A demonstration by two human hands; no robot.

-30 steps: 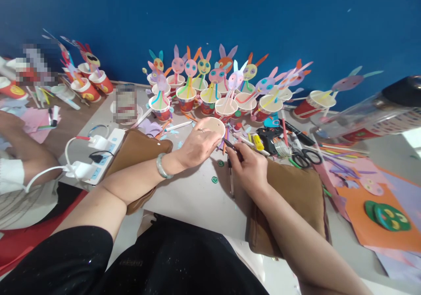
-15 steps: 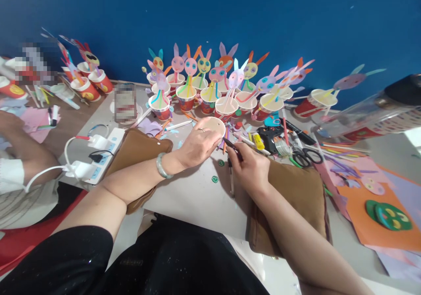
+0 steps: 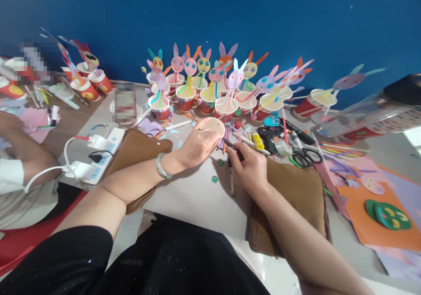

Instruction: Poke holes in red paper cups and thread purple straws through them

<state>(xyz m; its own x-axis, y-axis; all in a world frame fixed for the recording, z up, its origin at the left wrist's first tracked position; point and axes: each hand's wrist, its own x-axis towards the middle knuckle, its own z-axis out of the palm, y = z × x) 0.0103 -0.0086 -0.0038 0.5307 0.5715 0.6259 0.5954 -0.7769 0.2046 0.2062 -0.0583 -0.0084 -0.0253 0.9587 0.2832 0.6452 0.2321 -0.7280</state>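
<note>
My left hand, with a bangle at the wrist, is wrapped round what looks like a paper cup. Its pale round base faces up and has a small dark hole near the edge. Just to the right, my right hand grips a slim black pen-like tool, its tip pointing at the cup and close to its edge. Fingers hide the rest of the tool. Under the right hand a thin dark-and-silver stick shows on the table, near a small green paper piece.
Several red paper cups with paper animal heads stand along the blue wall. Brown cushions lie under both forearms. At right are scissors, a glue gun and a bottle. A power strip and another person's arm are left.
My right hand has shifted very slightly left with the black tool. The left hand and the cup hold almost still.
</note>
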